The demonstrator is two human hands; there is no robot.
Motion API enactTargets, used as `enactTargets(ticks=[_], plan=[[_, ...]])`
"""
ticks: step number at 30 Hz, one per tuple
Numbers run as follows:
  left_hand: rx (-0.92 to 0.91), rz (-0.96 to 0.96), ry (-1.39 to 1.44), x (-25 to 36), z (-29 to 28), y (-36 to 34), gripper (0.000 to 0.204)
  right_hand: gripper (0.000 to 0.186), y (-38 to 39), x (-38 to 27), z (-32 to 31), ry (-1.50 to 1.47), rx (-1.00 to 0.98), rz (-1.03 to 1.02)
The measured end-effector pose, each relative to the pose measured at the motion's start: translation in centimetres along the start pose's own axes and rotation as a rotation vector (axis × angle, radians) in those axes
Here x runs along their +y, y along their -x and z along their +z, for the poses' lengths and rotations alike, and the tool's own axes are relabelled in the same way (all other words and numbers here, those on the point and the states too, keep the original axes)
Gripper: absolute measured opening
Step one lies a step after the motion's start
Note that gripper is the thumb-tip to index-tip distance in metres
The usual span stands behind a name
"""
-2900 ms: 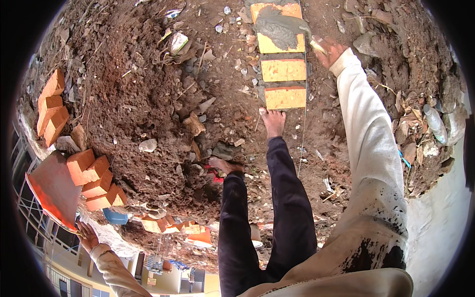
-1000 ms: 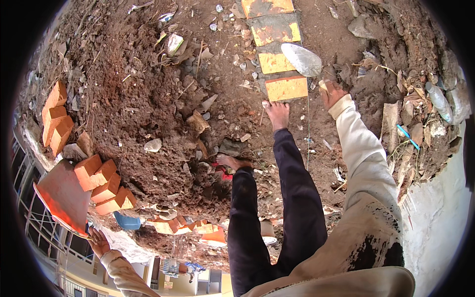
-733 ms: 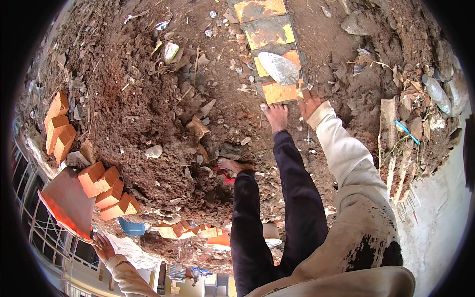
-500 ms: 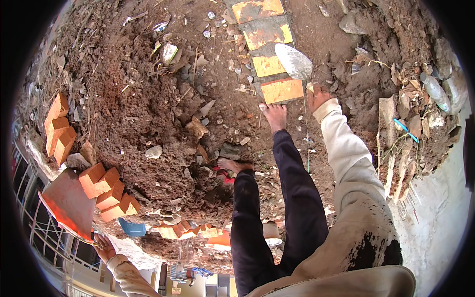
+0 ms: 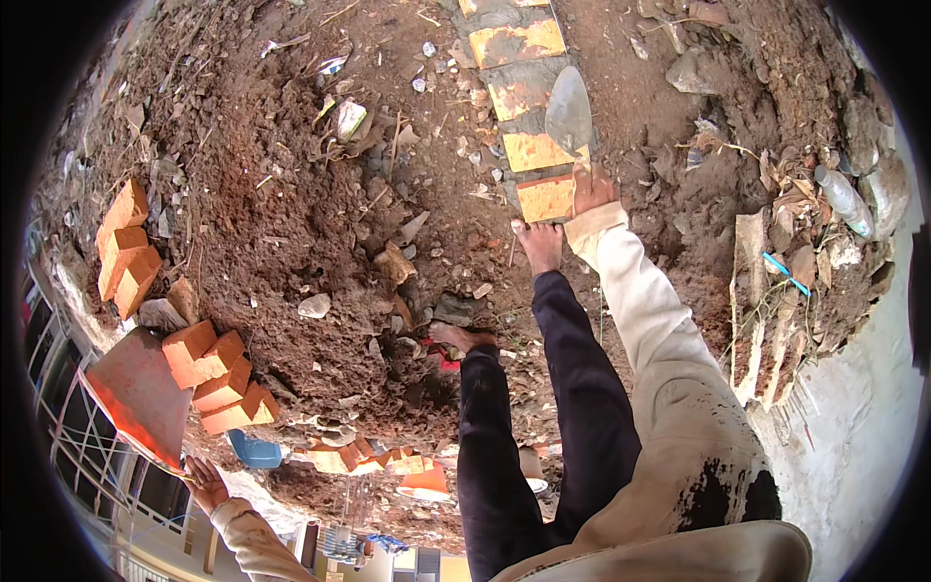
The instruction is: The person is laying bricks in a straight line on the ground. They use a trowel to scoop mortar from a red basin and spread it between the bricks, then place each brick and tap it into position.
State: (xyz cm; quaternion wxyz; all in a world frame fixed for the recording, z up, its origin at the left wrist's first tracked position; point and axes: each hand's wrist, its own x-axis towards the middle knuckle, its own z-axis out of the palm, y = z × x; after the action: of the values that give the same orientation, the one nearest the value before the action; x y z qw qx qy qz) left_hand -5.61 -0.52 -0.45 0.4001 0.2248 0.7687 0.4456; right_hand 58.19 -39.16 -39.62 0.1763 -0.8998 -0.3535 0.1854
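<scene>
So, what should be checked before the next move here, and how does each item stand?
1. Trowel gripped by the right hand: ok, fingers closed at its handle end.
2. Fresh mortar on the trowel blade: cannot tell, its visible face is simply grey.
3. Orange-red pan firmly held by the left hand: cannot tell, the hand is at its rim.
4. Bare right foot well clear of the nearest laid brick: not ok, toes right at its edge.
5. Spare bricks available: ok, piled beside the pan.
</scene>
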Motion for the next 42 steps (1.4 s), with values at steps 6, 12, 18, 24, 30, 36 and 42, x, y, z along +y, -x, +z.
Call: enactTargets(ticks=[6,12,18,24,30,36,42], plan=[[0.009,0.002,0.007,0.3,-0.6,-0.5,0.047,0.033,-3.6,-3.7,6.4,-0.253,-0.170,0.408],[0.032,-0.024,-0.010,0.4,-0.5,-0.6,0.047,0.037,-3.5,3.1,-0.8,0.120,-0.247,0.324],[0.021,0.003,0.041,-0.3,0.1,-0.3,0.047,0.038,-8.8,2.4,-4.1,0.241,-0.204,0.448],[0.071,-0.018,-0.070,0.4,-0.2,-0.9,0.045,0.066,-5.4,-1.9,0.2,0.179,-0.546,0.595],[0.167,-0.019,-0.195,1.6,-0.7,0.4,0.048,0.046,-5.1,-2.6,-5.0,0.082,-0.518,0.622],[0.272,-0.004,-0.265,-0.4,3.0,0.6,0.046,0.042,-13.5,1.4,-1.3,0.139,-0.412,0.674],[0.273,-0.011,-0.231,0.0,2.5,0.5,0.046,0.039,-5.0,0.2,-3.9,0.055,-0.285,0.550]])
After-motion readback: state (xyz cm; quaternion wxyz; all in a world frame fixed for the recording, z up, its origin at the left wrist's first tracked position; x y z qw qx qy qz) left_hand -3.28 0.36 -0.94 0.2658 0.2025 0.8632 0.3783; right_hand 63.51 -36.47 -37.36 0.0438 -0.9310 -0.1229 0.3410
